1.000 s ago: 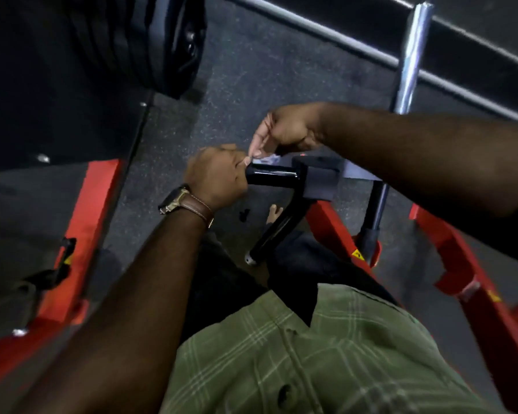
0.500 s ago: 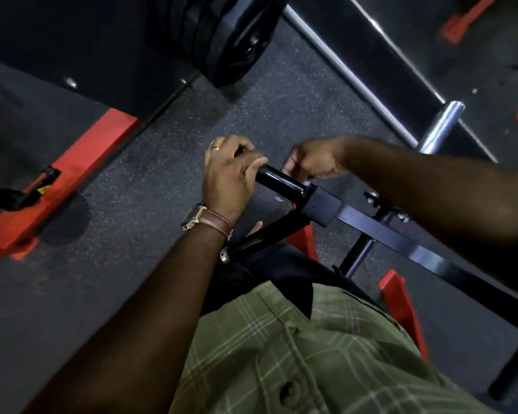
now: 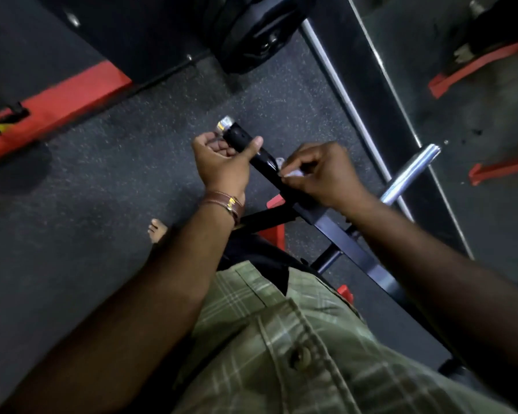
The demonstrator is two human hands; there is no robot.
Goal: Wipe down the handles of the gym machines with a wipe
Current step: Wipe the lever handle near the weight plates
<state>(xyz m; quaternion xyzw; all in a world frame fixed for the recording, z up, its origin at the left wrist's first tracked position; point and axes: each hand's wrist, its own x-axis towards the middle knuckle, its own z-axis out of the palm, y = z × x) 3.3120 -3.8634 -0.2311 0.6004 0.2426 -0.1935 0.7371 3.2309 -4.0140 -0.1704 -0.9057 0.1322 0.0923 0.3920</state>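
Two hands were on a gym machine handle.
In the middle of the frame, the left hand (image 3: 222, 162) gripped the black handle (image 3: 259, 156); the right hand (image 3: 323, 174) pinched a white wipe (image 3: 292, 173) against it.

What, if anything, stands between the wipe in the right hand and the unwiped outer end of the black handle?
The left hand does: it grips the black cylindrical handle near its silver-capped tip, covering that stretch. The right hand presses the small white wipe further in.
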